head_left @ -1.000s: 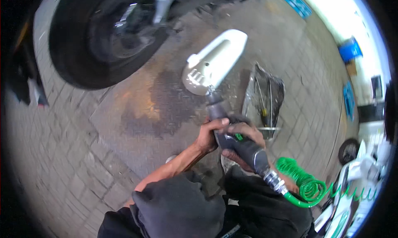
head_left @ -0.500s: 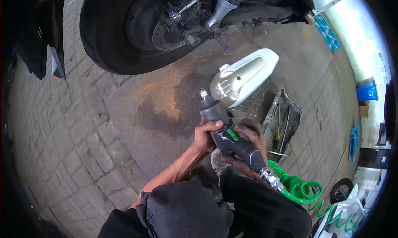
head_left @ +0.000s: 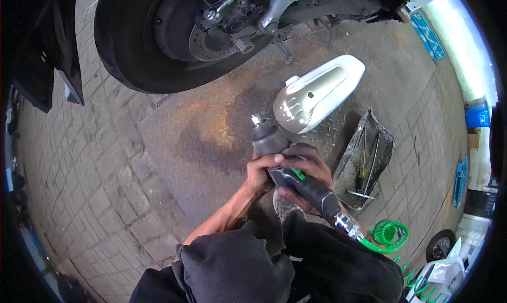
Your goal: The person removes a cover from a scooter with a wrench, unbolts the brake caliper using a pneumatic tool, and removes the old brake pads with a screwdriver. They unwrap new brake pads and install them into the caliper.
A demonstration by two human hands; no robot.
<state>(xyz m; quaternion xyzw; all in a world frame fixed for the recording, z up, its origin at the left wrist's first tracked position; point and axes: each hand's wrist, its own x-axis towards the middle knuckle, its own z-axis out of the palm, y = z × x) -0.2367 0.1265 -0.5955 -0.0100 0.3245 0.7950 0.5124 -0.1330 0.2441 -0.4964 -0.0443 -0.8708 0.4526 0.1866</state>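
Note:
Both my hands hold a dark grey pneumatic impact wrench (head_left: 277, 144) with a green trigger tab. My left hand (head_left: 260, 172) wraps the body just behind the nose, thumb across the top. My right hand (head_left: 306, 168) closes on the handle. The wrench's square drive points up and away, toward the wheel. A coiled green air hose (head_left: 388, 234) runs from the handle's metal fitting to the right. A white and silver plastic cover (head_left: 317, 94) lies on the steel plate just beyond the wrench's tip, apart from it.
A scooter's rear wheel (head_left: 132, 44) with brake disc and shock absorber stands at the top. A checkered steel plate (head_left: 200, 144) covers the brick floor. A metal tray (head_left: 367, 158) holding screwdrivers lies to the right. White scooter panels and a small wheel (head_left: 438, 245) sit at the lower right.
The view has swung down and left, bringing the wheel fully in. The wrench's nose has come off the white cover, which now lies free on the plate. The hose coil has stretched less.

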